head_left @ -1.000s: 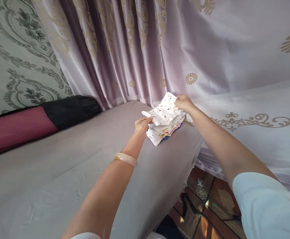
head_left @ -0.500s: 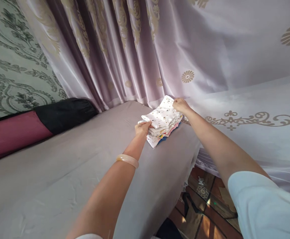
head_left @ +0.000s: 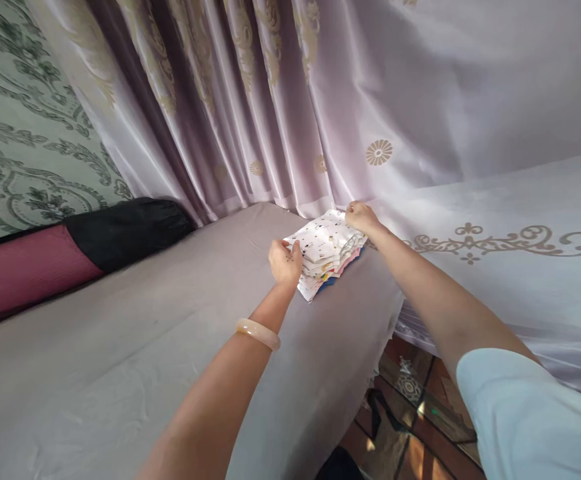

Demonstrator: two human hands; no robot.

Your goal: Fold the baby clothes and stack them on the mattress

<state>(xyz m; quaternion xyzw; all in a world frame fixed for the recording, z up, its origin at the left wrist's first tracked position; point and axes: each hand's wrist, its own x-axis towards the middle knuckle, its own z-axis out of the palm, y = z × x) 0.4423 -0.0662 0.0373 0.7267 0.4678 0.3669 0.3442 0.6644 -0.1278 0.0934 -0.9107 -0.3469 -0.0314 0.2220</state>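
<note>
A stack of small folded cloths (head_left: 326, 257), white with tiny prints and coloured edges, lies near the far right corner of the grey bed sheet (head_left: 135, 347). The top printed cloth (head_left: 323, 239) lies flat on the stack. My right hand (head_left: 359, 217) pinches that cloth's far right corner against the stack. My left hand (head_left: 284, 261), with a pale bangle (head_left: 257, 333) on the wrist, hovers at the stack's near left corner. Its fingers are loosely curled and hold nothing, and the thumb is close to the cloth's edge.
Lilac curtains with gold patterns (head_left: 290, 100) hang right behind the stack. A maroon and black bolster (head_left: 70, 247) lies along the patterned wall at the left. The bed's edge drops off at the right to a tiled floor (head_left: 420, 427).
The top cloth, held up by both hands a second ago, has been lowered flat onto the stack. My left hand has let go of its corner and drawn slightly back.
</note>
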